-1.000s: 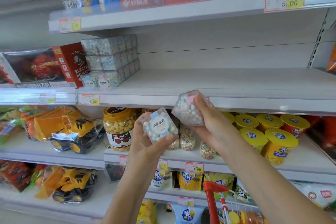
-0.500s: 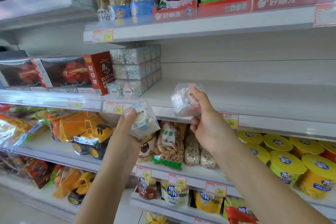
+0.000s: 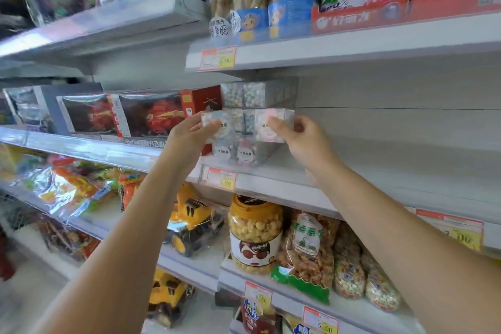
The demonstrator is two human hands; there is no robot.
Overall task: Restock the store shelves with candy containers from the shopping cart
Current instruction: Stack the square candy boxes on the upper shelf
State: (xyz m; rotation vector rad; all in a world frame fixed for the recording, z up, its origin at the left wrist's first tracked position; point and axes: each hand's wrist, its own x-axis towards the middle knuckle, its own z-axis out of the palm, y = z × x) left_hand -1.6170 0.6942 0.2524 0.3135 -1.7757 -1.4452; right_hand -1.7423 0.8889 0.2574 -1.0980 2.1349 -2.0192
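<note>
Candy container (image 3: 222, 122) held in left hand (image 3: 189, 136) grip, second container (image 3: 264, 131) in right hand (image 3: 309, 141) grip; labels blurred.

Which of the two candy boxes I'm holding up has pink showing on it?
The candy box in your right hand: its top looks pink, whereas the other box, in your left hand, looks pale blue and silvery.

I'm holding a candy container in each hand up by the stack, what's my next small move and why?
Probably ease both forward and set them on the labelled front containers of the stack: the left hand holds the left container and the right hand the right container, level with its middle row, just above those.
</note>
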